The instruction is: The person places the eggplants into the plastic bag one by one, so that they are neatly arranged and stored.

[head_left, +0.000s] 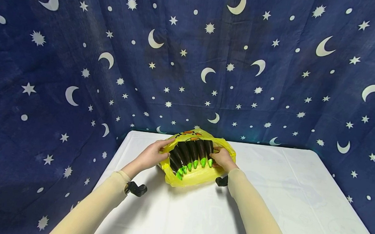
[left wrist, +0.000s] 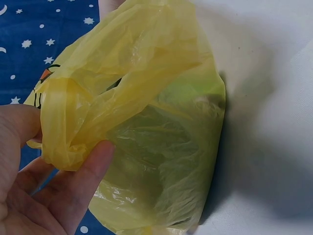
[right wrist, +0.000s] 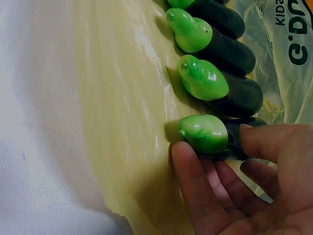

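A yellow plastic bag (head_left: 200,178) lies on its side with its mouth facing me. Inside, several dark eggplants (head_left: 190,151) with bright green stem ends form a row. My left hand (head_left: 150,155) pinches the bag's left rim between thumb and fingers; in the left wrist view the gathered film (left wrist: 63,127) passes between them. Inside the bag's right side, my right hand (head_left: 224,158) holds the rightmost eggplant (right wrist: 208,134), thumb on top and fingers beneath its side, as the right wrist view shows. The far ends of the eggplants are hidden in the bag.
A white-covered table (head_left: 298,195) bears the bag near its back edge. Behind it hangs a dark blue curtain (head_left: 186,31) with moons and stars. Black straps (head_left: 136,189) sit at both wrists, over cream sleeves.
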A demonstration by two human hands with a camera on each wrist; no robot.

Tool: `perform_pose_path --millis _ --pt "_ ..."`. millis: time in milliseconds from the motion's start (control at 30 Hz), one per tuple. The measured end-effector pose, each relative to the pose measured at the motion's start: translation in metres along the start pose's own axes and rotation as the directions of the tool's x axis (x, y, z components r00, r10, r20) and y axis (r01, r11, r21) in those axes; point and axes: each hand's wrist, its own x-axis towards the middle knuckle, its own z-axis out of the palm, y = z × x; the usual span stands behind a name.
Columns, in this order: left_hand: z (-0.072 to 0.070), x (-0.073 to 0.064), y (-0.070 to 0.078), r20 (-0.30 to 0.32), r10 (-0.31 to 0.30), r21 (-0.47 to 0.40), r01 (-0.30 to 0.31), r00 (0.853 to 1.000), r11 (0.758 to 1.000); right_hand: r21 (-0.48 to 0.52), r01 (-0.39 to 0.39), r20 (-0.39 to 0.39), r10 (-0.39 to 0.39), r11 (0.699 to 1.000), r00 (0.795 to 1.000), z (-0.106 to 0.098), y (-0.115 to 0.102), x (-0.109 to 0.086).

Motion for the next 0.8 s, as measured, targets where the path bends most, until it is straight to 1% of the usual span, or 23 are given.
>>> perform_pose_path --millis 133,400,633,800 --pt "0.000 -0.001 0.000 -0.004 0.004 0.000 -0.004 1.000 1.000 -0.011 0.018 -0.002 -0.018 1.000 1.000 0.000 -0.001 -0.003" --pt "0.000 -0.001 -0.002 -0.002 0.010 -0.007 -0.010 1.000 1.000 -0.059 0.018 0.002 -0.018 0.998 1.000 -0.002 -0.002 -0.006" --pt "0.002 -0.002 -0.005 -0.008 0.006 -0.001 -0.006 1.000 1.000 -0.112 0.083 0.028 -0.080 0.990 0.996 -0.003 -0.001 -0.013" --pt "0.002 -0.002 -0.005 -0.010 0.007 0.003 -0.007 1.000 1.000 -0.127 0.128 0.034 -0.125 0.984 0.992 -0.005 0.001 -0.022"
